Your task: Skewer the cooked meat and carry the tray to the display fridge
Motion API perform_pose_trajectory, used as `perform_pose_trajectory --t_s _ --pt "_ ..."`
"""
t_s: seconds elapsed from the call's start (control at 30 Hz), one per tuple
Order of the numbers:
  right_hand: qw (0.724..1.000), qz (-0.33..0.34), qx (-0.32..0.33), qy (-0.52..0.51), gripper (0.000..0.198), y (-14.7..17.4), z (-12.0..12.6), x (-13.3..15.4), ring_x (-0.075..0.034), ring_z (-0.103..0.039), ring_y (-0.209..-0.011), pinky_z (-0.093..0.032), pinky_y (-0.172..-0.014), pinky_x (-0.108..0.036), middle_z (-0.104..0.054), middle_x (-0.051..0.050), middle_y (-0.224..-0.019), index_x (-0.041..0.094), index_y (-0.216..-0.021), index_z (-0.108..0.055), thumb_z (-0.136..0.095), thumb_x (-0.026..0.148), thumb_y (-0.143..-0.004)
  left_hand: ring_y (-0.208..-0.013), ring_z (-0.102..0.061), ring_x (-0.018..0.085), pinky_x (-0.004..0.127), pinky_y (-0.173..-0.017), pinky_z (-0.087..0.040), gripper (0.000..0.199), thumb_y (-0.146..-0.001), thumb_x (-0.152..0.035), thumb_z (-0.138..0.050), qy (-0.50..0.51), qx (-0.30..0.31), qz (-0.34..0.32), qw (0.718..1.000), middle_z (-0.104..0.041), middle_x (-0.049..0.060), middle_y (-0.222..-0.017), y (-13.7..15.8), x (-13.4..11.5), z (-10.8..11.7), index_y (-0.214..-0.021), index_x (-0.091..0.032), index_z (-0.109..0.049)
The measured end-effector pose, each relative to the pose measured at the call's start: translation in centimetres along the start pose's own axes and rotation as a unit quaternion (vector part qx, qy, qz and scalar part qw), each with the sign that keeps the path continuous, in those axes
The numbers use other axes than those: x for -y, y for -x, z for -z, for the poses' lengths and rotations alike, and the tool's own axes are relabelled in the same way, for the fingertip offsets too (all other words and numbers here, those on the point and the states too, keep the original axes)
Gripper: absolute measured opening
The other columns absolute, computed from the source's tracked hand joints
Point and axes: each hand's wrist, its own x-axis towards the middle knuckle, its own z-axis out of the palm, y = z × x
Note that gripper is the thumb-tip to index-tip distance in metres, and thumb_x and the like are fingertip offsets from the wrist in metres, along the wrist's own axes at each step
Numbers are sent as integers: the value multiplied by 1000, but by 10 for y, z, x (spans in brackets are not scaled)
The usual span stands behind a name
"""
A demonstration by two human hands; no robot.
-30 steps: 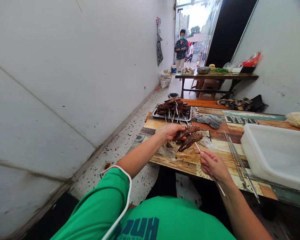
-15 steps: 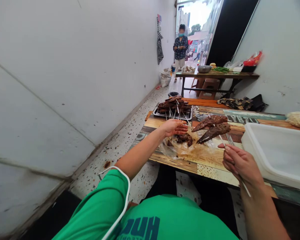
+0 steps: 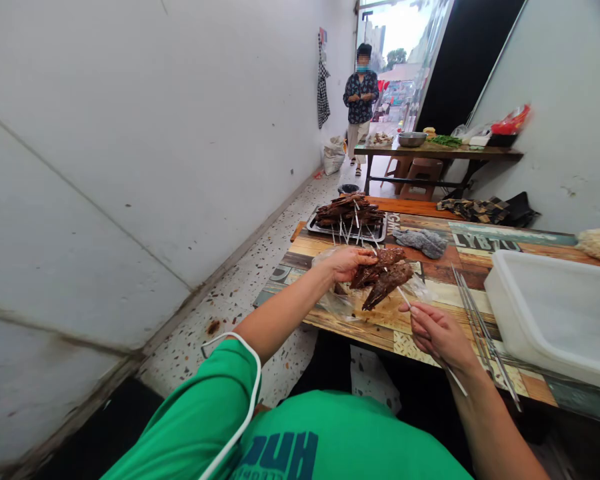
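My right hand point(image 3: 437, 331) is closed round a metal skewer point(image 3: 404, 293) that carries dark brown, glossy pieces of meat point(image 3: 391, 280). The skewer's bare end sticks out below my wrist. At the far end of the meat, my left hand point(image 3: 350, 263) is closed, with thumb and fingers against the upper piece. Beneath the meat lies a spread plastic bag point(image 3: 339, 305), its contents mostly hidden. Behind my left hand, a metal tray point(image 3: 316, 231) holds a heap of skewered dark meat point(image 3: 350, 212), skewer ends pointing toward me.
Several bare skewers point(image 3: 475, 320) lie right of my hands, beside a white plastic tub point(image 3: 497, 293). A grey cloth point(image 3: 421, 243) rests behind the meat. Farther off, a person point(image 3: 361, 100) stands near a second table point(image 3: 440, 152) with a metal bowl point(image 3: 412, 139). A wall runs along the left.
My right hand has moved left and brought the skewered meat over the bag to my left hand, which has closed on it. The person at the back has shifted slightly.
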Motion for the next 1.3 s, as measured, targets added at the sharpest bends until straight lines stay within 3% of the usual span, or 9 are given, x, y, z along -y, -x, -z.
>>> perform_pose_trajectory --t_s 0.43,0.67,0.9,1.13,1.3 --pt "1000 -5 -5 9 63 2 -1 -2 -1 -16 -35 -12 -36 -17 -23 16 -45 14 -102 -56 -75 62 -66 -59 -64 13 25 -59 -54 11 -74 3 -65 -13 -19 -17 1000 -69 5 -73 -1 3 -3 -79 -8 -65" --pt "999 -13 -1 35 70 1 2 -2 -1 -15 -35 -12 -36 -18 -21 16 -46 11 -106 -57 -73 65 -65 -60 -65 13 26 -60 -58 12 -78 2 -60 7 -24 22 999 -68 4 -70 -5 8 9 -80 -10 -61" --pt "998 -41 -6 45 73 14 8 -1 -1 -18 -37 -12 -38 -18 -25 14 -48 9 -113 -59 -74 63 -65 -64 -66 15 29 -65 -58 11 -78 2 -61 27 -35 14 999 -69 6 -73 -8 5 22 -81 -9 -64" --pt "994 -77 -32 73 91 29 3 12 -1 -18 -37 -12 -38 -19 -23 15 -47 6 -117 -56 -76 70 -56 -63 -65 14 30 -68 -57 10 -79 2 -62 19 -57 3 998 -68 6 -70 -4 -2 19 -80 -7 -65" --pt "991 -95 -50 76 98 35 -2 18 -1 -18 -36 -13 -37 -18 -24 15 -45 5 -119 -56 -76 72 -50 -62 -66 15 30 -66 -57 12 -83 0 -58 15 -74 -10 997 -70 8 -72 0 -5 11 -90 -6 -67"
